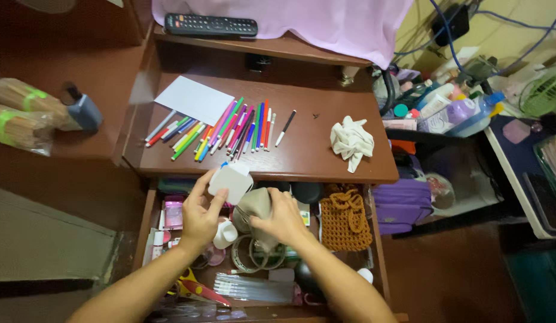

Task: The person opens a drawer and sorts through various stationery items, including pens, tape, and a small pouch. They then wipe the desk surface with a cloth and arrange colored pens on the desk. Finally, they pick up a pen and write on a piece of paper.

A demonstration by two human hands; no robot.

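over the open drawer (147, 227), left hand (200, 218) gripping a white box (230, 181), right hand (282, 218) clutching a beige pouch (254, 206)

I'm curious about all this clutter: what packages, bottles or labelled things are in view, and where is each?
Small white box: in the left hand, above the open drawer; squarish.
Two clear bags of brown sticks: far left; green tape bands.
Bottles and tubes: right shelf; white, purple, blue caps.
Remote control: top shelf; long, black.
Clear plastic sleeve: drawer front, near the right hand.

Both hands reach forward side by side, left hand (200, 218) and right hand (282, 218) with fingers curled.
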